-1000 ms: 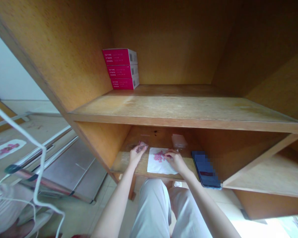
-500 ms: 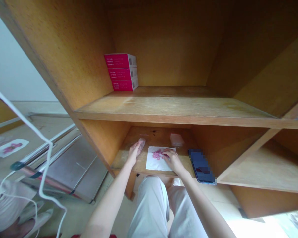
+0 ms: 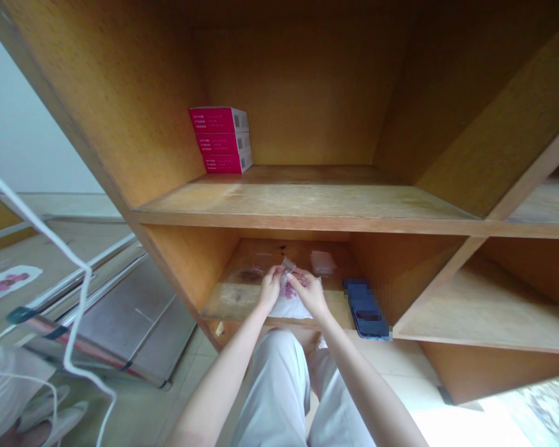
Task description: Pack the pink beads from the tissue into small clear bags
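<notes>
A small clear plastic bag (image 3: 288,265) is pinched at its upper part in my left hand (image 3: 271,288), fingers closed. Beside it my right hand (image 3: 310,292) is closed at the bag's right side; whether it grips the bag or holds a pink piece as well is too small to tell. Under both hands lies a white sheet of paper (image 3: 292,309), partly covered by them. A pile of small round pink pieces (image 3: 289,290) shows between the hands on the sheet.
Right of the paper lie a clear flat packet (image 3: 323,262) and a dark phone (image 3: 367,309). Stacked red boxes (image 3: 221,141) stand on the upper shelf (image 3: 302,198). A few pink bits (image 3: 256,267) lie at back left. A white cable (image 3: 77,329) hangs at left, near another seated person.
My left hand has brought the plastic bag from the left over to the paper. My right hand has risen from the pink pile to meet it. The view has shifted slightly.
</notes>
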The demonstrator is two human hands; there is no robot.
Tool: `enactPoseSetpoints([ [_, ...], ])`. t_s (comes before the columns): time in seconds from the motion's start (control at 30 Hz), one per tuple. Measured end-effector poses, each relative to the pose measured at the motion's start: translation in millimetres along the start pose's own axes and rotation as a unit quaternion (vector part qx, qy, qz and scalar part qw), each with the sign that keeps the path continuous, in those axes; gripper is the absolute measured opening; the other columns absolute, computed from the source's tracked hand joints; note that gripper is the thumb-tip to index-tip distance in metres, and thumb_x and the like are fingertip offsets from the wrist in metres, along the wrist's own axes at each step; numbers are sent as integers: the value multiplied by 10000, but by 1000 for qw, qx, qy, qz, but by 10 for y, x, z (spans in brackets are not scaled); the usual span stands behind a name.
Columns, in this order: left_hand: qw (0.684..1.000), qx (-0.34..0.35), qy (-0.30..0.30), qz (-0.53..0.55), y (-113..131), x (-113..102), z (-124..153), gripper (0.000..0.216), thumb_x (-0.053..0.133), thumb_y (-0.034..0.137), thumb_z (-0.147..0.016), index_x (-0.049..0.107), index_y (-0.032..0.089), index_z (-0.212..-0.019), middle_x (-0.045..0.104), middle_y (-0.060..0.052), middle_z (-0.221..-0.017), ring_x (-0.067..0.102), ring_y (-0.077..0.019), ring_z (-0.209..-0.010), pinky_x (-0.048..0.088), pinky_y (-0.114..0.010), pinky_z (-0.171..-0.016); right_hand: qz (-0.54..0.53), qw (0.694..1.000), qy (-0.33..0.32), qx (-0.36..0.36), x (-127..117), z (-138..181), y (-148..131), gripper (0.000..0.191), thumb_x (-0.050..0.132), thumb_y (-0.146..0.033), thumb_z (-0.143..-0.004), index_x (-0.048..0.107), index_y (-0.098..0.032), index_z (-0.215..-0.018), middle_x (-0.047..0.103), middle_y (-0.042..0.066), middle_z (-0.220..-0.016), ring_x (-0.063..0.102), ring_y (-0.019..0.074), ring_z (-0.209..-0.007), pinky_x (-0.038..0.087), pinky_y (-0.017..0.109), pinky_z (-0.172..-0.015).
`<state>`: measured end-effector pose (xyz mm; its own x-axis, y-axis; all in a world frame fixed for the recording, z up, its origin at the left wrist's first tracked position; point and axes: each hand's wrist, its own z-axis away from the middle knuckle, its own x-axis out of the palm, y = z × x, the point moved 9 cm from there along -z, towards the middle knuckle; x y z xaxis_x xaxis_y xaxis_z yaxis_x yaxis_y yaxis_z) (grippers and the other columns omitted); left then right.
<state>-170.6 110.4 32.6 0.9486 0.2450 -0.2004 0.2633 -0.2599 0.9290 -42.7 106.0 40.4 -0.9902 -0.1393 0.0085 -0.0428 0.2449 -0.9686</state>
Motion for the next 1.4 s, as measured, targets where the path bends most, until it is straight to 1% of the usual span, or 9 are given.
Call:
enactPoseSetpoints([
  [0.1, 1000, 14, 11, -19, 11, 14, 75, 182, 390, 284, -811, 528, 170, -846, 596, -33, -839, 549, -149, -819, 409, -270, -775, -24, 998, 50, 22, -64, 25, 59, 369, 572, -437, -681, 606, -121, -870, 666, 107, -816, 627, 204, -736, 491, 292, -647],
  [0.17, 999, 19, 13, -23, -4, 15, 122, 168, 401, 297, -812, 511, 171, -830, 579, -26, -799, 546, -145, -778, 414, -263, -736, -28, 997, 64, 24, -90, 54, 69, 352, 581, -433, -670, 608, -123, -833, 666, 99, -767, 626, 199, -695, 487, 278, -597],
  [0.37, 999, 20, 40, -7, -57, -7, 246, 178, 419, 324, -818, 469, 176, -904, 557, -37, -831, 550, -141, -795, 418, -257, -735, -36, 996, 76, 34, -126, 94, 60, 270, 550, -405, -686, 598, -139, -702, 642, 65, -643, 591, 158, -543, 447, 245, -491],
  [0.5, 999, 11, 46, 15, -43, -24, 281, 213, 427, 354, -815, 463, 174, -924, 558, -41, -821, 557, -141, -791, 422, -239, -694, -68, 993, 70, 65, -142, 82, 86, 232, 549, -371, -678, 581, -142, -702, 628, 44, -616, 526, 114, -443, 381, 211, -411],
  [0.7, 992, -48, -52, 104, -13, 62, 220, 263, 498, 413, -760, 496, 155, -810, 529, 12, -635, 517, -94, -563, 374, -180, -499, -71, 995, 48, 42, -254, 72, 110, 212, 557, -365, -677, 563, -153, -665, 545, -15, -518, 442, 81, -404, 334, 198, -404],
  [0.83, 985, -60, -93, 130, 14, 84, 154, 297, 525, 432, -729, 529, 139, -775, 553, 0, -610, 527, -104, -543, 386, -193, -486, -51, 998, 9, 34, -244, 87, 148, 206, 570, -363, -671, 562, -158, -658, 533, -17, -537, 459, 88, -446, 349, 203, -441],
  [1.1, 987, -36, -113, 111, 68, 77, 183, 280, 535, 408, -735, 564, 132, -707, 610, -23, -605, 498, -87, -479, 383, -202, -479, -51, 998, 20, 16, -249, 95, 66, 213, 541, -369, -695, 552, -160, -654, 538, -1, -558, 468, 97, -484, 358, 205, -460],
  [1.3, 981, -67, -135, 120, 35, 41, 217, 281, 558, 409, -716, 578, 130, -685, 638, -38, -637, 544, -110, -522, 399, -213, -495, -26, 999, 11, 35, -253, 86, 97, 175, 550, -322, -671, 570, -154, -629, 534, -9, -514, 435, 88, -439, 332, 200, -433],
  [1.4, 972, -91, -173, 127, 39, 80, 234, 281, 559, 413, -712, 580, 132, -709, 645, -42, -666, 561, -115, -539, 403, -207, -485, -24, 999, -5, 35, -217, 93, 84, 151, 555, -302, -666, 580, -155, -642, 547, -10, -530, 444, 88, -447, 337, 201, -443],
])
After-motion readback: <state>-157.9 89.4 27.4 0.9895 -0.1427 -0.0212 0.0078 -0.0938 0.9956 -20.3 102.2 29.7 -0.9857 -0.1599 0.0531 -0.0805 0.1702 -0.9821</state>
